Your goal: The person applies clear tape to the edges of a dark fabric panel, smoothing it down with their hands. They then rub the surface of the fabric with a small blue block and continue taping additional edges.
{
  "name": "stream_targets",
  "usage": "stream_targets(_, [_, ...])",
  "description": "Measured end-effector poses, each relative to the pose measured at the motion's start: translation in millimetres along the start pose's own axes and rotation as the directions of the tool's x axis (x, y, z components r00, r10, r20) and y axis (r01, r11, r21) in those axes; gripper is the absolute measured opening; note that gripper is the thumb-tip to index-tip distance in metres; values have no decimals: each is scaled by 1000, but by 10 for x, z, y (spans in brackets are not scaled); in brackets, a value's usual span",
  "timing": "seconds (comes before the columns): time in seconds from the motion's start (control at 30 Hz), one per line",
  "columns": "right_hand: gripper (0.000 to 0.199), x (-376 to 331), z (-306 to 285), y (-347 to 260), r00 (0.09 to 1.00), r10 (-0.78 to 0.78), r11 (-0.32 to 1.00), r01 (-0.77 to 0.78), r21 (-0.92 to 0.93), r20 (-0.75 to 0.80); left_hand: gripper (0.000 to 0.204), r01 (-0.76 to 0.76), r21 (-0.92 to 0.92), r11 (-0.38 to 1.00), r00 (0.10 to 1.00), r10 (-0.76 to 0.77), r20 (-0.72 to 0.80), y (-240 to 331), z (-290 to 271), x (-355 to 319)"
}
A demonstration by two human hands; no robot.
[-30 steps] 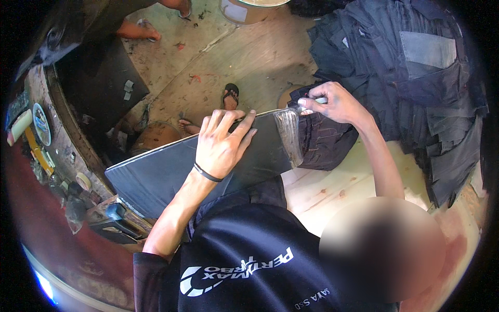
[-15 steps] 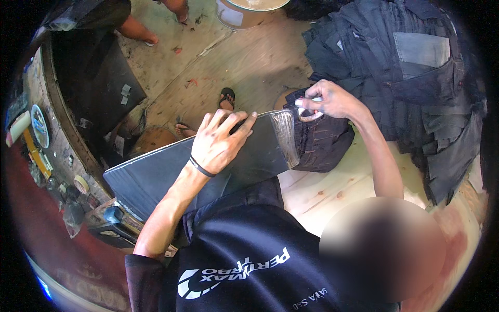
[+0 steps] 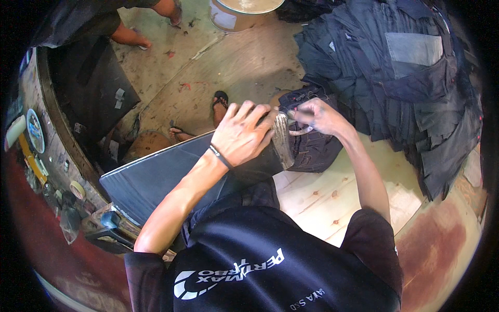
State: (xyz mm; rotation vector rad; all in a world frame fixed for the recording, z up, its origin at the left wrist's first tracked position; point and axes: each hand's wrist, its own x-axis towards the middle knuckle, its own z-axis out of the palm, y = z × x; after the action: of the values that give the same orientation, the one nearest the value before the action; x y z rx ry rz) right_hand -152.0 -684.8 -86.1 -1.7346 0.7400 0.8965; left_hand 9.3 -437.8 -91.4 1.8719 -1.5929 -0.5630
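A long dark board (image 3: 161, 174) slants across my lap, with shiny strips of tape (image 3: 283, 140) wrapped around its right end. My left hand (image 3: 241, 136), wearing a black wristband, rests on the board near that end. Its fingers are apart and bent toward the far edge, their tips close to the taped part. Just right of the board end, my right hand (image 3: 321, 118) is closed on a pale roll of tape (image 3: 302, 131), partly hidden by the fingers and blurred. Beneath it lies a bundle of dark cloth (image 3: 318, 151).
A big heap of dark denim pieces (image 3: 358, 73) lies to the right. On the left a worn worktable (image 3: 67, 140) carries a round container (image 3: 35, 130) and a tape roll (image 3: 77, 189). A round drum (image 3: 244, 21) stands far off; another person's legs (image 3: 130, 36) show upper left.
My left hand has slid right along the board to the taped end. My right hand has come slightly left and lower with the tape roll, nearer the left hand.
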Motion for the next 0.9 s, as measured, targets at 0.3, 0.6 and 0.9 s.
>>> stream_targets(0.3, [39, -98, 322, 172, 999, 39, 913, -24, 408, -29, 41, -5, 68, 998, 999, 8, -35, 173, 223, 163])
stream_targets(0.6, [41, -428, 343, 60, 953, -15, 977, 79, 198, -303, 35, -116, 87, 989, 993, 116, 14, 93, 164, 249])
stream_targets(0.9, [47, -311, 482, 220, 930, -155, 988, 150, -43, -333, 34, -254, 160, 954, 965, 239, 103, 48, 101, 338])
